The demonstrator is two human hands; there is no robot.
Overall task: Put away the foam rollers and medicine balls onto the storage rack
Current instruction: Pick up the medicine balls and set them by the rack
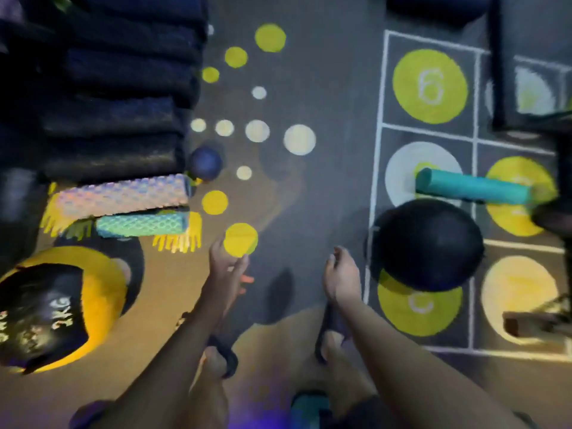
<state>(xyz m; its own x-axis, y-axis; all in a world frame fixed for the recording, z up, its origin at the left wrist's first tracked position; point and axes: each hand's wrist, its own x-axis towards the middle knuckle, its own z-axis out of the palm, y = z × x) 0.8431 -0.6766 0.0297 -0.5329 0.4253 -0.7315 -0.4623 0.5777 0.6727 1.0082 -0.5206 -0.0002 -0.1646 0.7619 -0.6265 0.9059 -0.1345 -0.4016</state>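
Hands: left hand (227,267) and right hand (342,280) loosely curled, empty.
Right: black medicine ball (428,246) near teal foam roller (473,188).
Left: 2KG medicine ball (55,308).
Floor (325,88): dark, yellow dots (270,37).

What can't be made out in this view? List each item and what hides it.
1. Head view: yellow-and-black medicine ball, cut off by the left edge; lettering blurred beyond "2KG".
2. Teal foam roller: right end lost behind a dark shape at the right edge.
3. Dark stack, upper left: too dark and blurred to tell rack from mats.
4. Left hand and right hand: blur hides whether either holds anything.
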